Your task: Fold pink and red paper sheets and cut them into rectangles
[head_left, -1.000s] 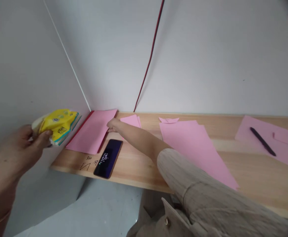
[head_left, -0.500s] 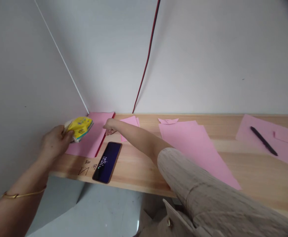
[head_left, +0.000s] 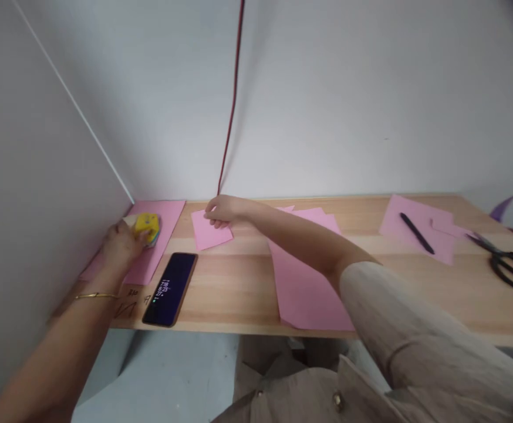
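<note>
My left hand (head_left: 119, 244) is closed round a yellow tissue pack (head_left: 147, 226), which rests on a pink paper stack (head_left: 162, 226) in the desk's far left corner. My right hand (head_left: 223, 210) reaches across, its fingers curled down on the far edge of a small pink sheet (head_left: 210, 232). A dark phone (head_left: 170, 288) with a lit screen lies near the front edge, between my arms.
A large pink sheet (head_left: 303, 282) lies under my right forearm. Farther right, a black pen (head_left: 416, 232) rests on another pink sheet (head_left: 415, 226), and black scissors (head_left: 509, 267) lie at the right edge. A red cord (head_left: 230, 111) hangs down the wall. The wooden desk (head_left: 415, 294) meets white walls.
My left hand carried the tissue pack from off the desk's left edge onto the pink stack in the corner. My right hand shifted from that stack to the small pink sheet. The view turned right.
</note>
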Demonstrator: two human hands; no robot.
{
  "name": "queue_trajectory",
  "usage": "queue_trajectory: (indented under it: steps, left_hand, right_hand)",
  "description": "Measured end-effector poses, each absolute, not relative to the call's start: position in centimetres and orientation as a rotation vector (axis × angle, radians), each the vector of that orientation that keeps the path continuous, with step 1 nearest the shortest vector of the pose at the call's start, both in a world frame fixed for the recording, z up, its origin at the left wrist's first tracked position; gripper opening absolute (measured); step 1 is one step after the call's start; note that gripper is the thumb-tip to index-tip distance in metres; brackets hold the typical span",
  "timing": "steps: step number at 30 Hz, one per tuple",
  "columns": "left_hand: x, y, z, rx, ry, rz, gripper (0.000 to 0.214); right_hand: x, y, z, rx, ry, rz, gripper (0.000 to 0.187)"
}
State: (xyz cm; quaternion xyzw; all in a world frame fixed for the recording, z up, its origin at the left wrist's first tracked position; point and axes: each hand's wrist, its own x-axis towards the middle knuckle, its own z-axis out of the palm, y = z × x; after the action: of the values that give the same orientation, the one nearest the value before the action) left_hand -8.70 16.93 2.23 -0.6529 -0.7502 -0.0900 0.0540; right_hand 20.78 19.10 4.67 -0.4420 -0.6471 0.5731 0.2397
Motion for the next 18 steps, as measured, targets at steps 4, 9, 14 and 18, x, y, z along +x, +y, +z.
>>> queue_trajectory:
  steps: [4,9,14,18]
  left_hand:
    - [-5.3,14.0,1.8,-2.103,-1.963,-0.342,0.066]
    - [0.4,8.1,0.5,-2.440,-1.744,-0.168,0.067]
    - [7.1,9.8,-0.2,-2.451,-1.943,-0.215,0.076]
    - [10.6,15.3,-0.7,-2.192,-2.451,-0.248,0.113]
  right_hand:
    - [31.6,15.7,6.2,-1.498,-1.853,1.204,0.028]
    - [42.0,6.7,5.5,-1.681,-1.873,0.954,0.030]
    - [45.0,-0.5,2.9,-1.718,-1.889,0.840,0.033]
    - [46.0,-4.6,2.3,-1.658,-1.846,0.804,0.033]
